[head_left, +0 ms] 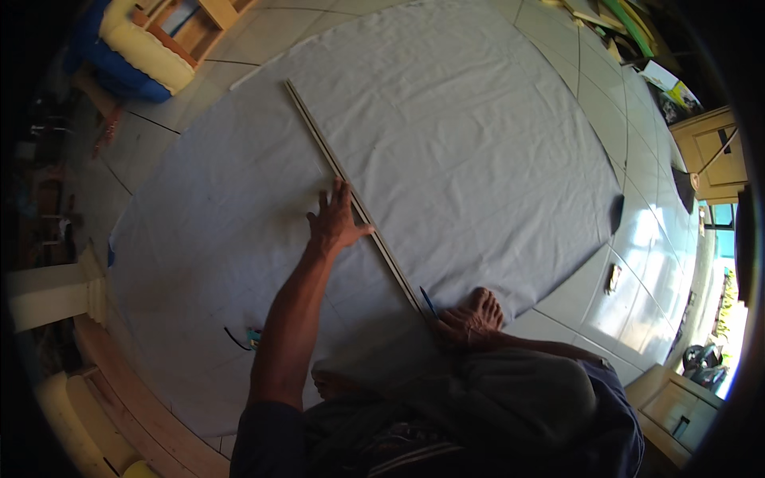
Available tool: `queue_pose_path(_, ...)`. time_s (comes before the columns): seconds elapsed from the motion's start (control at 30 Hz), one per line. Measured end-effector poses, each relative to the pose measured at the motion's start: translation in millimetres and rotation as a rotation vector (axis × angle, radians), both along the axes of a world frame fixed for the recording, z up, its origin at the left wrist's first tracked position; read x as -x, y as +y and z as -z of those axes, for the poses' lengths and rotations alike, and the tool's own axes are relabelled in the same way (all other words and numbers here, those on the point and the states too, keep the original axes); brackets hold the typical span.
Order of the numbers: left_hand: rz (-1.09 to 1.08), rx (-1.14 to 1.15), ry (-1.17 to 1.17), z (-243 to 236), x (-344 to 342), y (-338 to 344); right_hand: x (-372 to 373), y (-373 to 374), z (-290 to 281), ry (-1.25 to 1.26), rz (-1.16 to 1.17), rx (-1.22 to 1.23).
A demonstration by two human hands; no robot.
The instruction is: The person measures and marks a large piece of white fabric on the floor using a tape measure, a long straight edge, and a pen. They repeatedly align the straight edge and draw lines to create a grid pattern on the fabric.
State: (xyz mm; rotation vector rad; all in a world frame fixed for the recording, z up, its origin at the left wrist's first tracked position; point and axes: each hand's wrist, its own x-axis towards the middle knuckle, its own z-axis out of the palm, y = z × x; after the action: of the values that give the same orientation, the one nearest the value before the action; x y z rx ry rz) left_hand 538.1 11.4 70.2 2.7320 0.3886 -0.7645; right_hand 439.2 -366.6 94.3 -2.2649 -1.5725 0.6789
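A long, narrow straightedge (309, 122) lies diagonally across a grey fabric sheet (510, 143) on the floor. My left hand (335, 215) is spread open on it, thumb and fingertips pressing along its middle. My right hand (450, 328) is closed on a slim blue pen (426, 298), which stands at the straightedge's near end. A bare foot (486, 307) of mine rests beside that hand and partly merges with it in view. A small teal object (254, 338) with a black strap lies left of my left forearm.
White tiles (598, 103) surround the sheet. Wooden furniture with blue and cream padding (159, 64) stands upper left. Assorted boards (621, 24) are piled upper right. Cabinets (709, 151) line the right side near a bright opening. A white post (56, 295) and wooden pieces (119, 382) are at left.
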Motion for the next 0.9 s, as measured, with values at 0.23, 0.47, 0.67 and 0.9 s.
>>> queue_pose_path(0.23,-0.027,-0.033,-0.012,-0.2,-23.6,29.8,2.0,19.2,43.8,0.083,0.069,-0.229)
queue_pose_path(0.47,-0.076,-0.03,-0.033,2.6,-99.4,107.2,-3.7,28.3,23.5,0.17,0.094,-0.231)
queue_pose_path(0.67,-0.077,-0.035,-0.054,14.0,-146.3,158.0,-17.6,17.5,2.8,0.116,0.204,-0.177)
queue_pose_path(0.9,-0.066,-0.035,-0.09,19.9,-163.9,176.6,-35.9,31.3,-10.6,0.172,0.254,-0.17)
